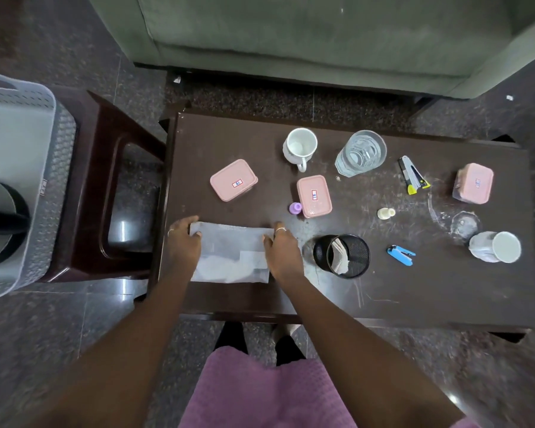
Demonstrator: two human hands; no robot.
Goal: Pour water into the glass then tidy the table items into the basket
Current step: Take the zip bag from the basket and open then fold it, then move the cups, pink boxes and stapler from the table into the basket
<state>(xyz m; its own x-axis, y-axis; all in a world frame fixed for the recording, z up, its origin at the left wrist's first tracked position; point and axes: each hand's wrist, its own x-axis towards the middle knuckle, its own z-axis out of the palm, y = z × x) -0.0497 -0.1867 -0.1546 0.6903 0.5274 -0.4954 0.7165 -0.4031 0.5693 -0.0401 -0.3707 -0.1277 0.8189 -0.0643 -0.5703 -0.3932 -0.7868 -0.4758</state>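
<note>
A folded white cloth (pixel 229 254) lies flat near the front left of the dark table (pixel 414 288). My left hand (pixel 184 242) grips its left edge and my right hand (pixel 281 253) grips its right edge. A clear glass (pixel 361 152) holding water stands at the back. The grey perforated basket (pixel 37 168) sits on a brown stool (pixel 105 186) to the left, with a dark kettle (pixel 0 220) inside it.
On the table are three pink lidded boxes (pixel 233 180) (pixel 314 196) (pixel 473 183), an upright white mug (pixel 300 146), a mug on its side (pixel 496 247), a black mesh cup (pixel 342 256), a blue stapler (pixel 400 254), a grey stapler (pixel 411 176) and two small bottles (pixel 296 208) (pixel 385 213). A green sofa (pixel 306 35) stands behind.
</note>
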